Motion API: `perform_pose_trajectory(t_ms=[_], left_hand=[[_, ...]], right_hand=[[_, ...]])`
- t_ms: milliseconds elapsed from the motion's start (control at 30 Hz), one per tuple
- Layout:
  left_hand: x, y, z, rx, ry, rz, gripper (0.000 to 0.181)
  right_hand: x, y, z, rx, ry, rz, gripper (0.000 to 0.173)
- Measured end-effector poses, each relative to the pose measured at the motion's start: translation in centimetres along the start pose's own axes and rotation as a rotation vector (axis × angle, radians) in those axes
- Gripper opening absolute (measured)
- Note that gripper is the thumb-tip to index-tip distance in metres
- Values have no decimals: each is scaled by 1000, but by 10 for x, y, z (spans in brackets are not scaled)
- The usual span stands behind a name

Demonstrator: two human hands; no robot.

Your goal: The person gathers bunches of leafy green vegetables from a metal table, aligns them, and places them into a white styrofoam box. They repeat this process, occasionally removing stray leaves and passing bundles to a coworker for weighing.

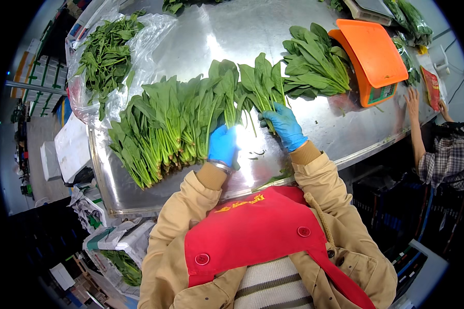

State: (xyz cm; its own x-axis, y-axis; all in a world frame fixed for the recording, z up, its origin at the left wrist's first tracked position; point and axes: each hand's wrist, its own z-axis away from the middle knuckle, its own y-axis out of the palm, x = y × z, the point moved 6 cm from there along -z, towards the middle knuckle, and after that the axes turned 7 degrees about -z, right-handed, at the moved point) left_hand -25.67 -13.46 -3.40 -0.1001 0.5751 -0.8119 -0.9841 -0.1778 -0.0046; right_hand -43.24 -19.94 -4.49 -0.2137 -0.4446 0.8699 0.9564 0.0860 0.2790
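Observation:
Both my hands wear blue gloves over a metal table (185,46). My left hand (222,145) is closed around the lower stems of an upright spinach bunch (226,89), beside a long row of spinach (166,116) whose reddish root ends point towards me. My right hand (282,125) grips the stems of another small spinach bunch (261,79), its leaves pointing away from me. A few loose leaves and stems hang between the two hands. Farther right lies a separate pile of spinach (313,63), touching or close to an orange weighing scale (373,58).
Leafy greens (108,58) lie on a clear plastic bag (150,42) at the left. At the right edge, another person's hands (412,102) are near a red packet (431,89). A foam box (116,247) with greens stands below the table's left corner.

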Motion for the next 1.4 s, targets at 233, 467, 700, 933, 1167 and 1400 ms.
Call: perform_pose_trajectory(t_ms=[233,467,700,933,1167,1400], left_hand=[[3,8,0,47,-38,35,29],[-3,6,11,42,69,73,28],[-15,20,35,-53,348,119,40],[-46,17,53,-236,749,-722,32],[-66,29,72,-200,1058,-1181,20],[-30,51,83,363,649,-1140,20]], right_hand=[[9,1,8,-25,19,-91,31],[82,33,54,-340,-896,979,38],[31,63,32,110,-236,93,41],[20,52,32,27,-117,-15,46],[31,44,49,-44,-226,-177,50],[59,14,44,-149,-352,-150,32]])
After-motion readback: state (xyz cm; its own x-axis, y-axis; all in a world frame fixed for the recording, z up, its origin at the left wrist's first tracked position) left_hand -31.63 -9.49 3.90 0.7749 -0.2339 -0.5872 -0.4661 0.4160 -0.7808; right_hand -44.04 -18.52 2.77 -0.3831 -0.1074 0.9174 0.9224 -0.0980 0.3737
